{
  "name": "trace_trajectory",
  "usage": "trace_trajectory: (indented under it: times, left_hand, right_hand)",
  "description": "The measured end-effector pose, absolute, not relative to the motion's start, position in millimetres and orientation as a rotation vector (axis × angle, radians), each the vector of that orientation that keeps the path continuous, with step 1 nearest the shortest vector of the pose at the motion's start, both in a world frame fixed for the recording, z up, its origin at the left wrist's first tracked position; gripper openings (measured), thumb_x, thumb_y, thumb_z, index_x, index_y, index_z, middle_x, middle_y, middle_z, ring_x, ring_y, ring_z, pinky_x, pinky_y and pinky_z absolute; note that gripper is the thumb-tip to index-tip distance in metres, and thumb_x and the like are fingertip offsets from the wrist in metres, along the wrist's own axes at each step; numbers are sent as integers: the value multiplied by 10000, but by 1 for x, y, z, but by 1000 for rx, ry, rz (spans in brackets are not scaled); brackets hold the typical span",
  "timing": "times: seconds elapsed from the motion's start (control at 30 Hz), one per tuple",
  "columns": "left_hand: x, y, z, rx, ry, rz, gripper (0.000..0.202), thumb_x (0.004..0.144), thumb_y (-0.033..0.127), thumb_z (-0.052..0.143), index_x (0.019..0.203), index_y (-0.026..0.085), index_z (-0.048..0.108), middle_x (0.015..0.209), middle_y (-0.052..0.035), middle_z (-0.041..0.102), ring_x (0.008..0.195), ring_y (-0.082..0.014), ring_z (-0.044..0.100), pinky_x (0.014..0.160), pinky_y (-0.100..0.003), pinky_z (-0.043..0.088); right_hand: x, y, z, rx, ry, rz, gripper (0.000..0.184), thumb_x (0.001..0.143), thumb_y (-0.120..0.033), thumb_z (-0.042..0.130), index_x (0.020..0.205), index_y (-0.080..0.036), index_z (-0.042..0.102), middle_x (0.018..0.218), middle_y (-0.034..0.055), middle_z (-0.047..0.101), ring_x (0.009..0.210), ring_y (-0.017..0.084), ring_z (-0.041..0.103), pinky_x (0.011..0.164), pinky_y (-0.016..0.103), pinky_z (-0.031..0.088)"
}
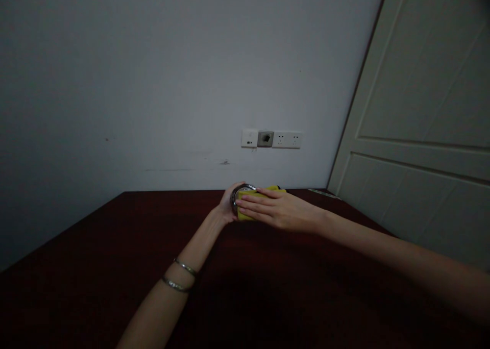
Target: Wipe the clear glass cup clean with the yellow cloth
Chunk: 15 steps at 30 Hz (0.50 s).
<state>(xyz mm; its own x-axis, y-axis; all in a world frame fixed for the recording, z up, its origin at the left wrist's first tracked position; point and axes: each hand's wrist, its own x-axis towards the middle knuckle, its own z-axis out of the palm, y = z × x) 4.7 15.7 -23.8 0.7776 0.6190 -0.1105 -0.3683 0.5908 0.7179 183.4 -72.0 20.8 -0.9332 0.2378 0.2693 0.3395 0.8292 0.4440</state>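
Head view, left hand (226, 207) cupping round object (236, 192), overlapping cloth (243, 216) under flat right hand (279, 211), sockets (287, 140) behind

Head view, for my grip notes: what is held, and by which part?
Left hand holds a round, shiny-rimmed object by its edge; right hand presses a yellow cloth against it, thumb hidden.
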Motion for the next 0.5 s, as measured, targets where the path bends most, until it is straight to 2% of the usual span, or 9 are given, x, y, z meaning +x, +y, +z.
trace_trajectory:
  times: [0.1, 0.23, 0.4, 0.5]
  left_hand:
    - [3, 21, -31, 765, 377, 544, 395, 833, 462, 475, 674, 124, 604, 390, -1, 503, 322, -123, 474, 343, -212, 377]
    - [2, 24, -34, 798, 364, 480, 435, 829, 500, 472, 695, 113, 620, 416, -18, 524, 326, -128, 471, 334, -217, 355]
    - [1, 19, -29, 858, 315, 401, 453, 837, 529, 432, 684, 132, 589, 440, -22, 532, 302, -127, 450, 271, -188, 241]
    - [1, 17, -28, 887, 292, 385, 457, 854, 526, 398, 719, 134, 590, 475, -36, 560, 333, -135, 481, 263, -174, 230]
  right_hand:
    - [188, -76, 23, -385, -2826, -860, 543, 898, -73, 456, 1425, -153, 347, 1497, 61, 364, 1386, 189, 338, 1159, 418, 284]
    - [195, -81, 27, -376, -2848, -1016, 502, 929, -117, 432, 1423, -125, 338, 1507, 62, 347, 1388, 193, 335, 1152, 437, 294]
    - [204, -84, 29, -403, -2829, -1033, 540, 915, -87, 436, 1432, -198, 327, 1509, 26, 346, 1391, 161, 328, 1183, 418, 229]
    - [208, -84, 29, -400, -2825, -981, 570, 899, -64, 442, 1436, -209, 322, 1499, 28, 367, 1382, 165, 347, 1174, 429, 253]
